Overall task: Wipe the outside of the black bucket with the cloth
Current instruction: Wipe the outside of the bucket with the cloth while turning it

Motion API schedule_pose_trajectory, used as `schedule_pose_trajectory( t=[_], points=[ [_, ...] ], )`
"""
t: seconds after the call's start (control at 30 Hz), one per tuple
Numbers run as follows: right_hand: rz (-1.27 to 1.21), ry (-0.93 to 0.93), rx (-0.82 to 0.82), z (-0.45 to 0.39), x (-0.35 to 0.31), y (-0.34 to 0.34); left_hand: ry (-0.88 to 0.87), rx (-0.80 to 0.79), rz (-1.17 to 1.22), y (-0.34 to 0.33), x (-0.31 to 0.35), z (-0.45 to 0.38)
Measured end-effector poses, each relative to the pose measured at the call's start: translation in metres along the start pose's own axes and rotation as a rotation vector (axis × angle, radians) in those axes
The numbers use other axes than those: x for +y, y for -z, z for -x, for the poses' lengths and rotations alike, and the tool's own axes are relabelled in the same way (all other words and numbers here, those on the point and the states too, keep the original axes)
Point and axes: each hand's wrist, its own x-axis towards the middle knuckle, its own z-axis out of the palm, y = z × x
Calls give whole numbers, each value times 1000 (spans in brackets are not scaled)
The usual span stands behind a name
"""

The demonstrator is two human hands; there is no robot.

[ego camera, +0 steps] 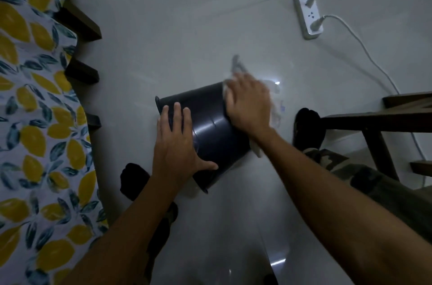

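Two hands work: left hand point(175, 144) lies flat on the light, slippery black bucket point(208, 130); right hand point(249, 103) presses the soft cloth point(237, 67) near its base.

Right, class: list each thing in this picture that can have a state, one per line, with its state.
Black bucket: on its side on the floor.
Cloth: pressed on the bucket near its base.
Left hand: flat on the bucket wall, fingers spread.
Right hand: pressing the cloth down, blurred.
Power strip: light on, two plugs in.
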Motion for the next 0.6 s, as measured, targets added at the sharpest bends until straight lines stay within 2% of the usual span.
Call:
schedule_pose_trajectory(
  t=[0.07,0.13,0.3,0.4,0.47,0.6],
  points=[
    [-198,-397,-109,-30,18,6,20,52,37,0,8,9],
    [-368,-616,-210,-36,30,10,30,72,43,0,16,15],
    [-359,-713,-59,23,29,30,-66,137,-51,-1,16,13],
    [-328,-692,-86,64,25,37,-64,173,-59,-5,6,16],
    [-310,-672,-119,84,28,36,-72,139,-20,-9,7,38],
    [-388,-728,16,109,28,45,-69,155,37,-13,20,95]
  ],
)
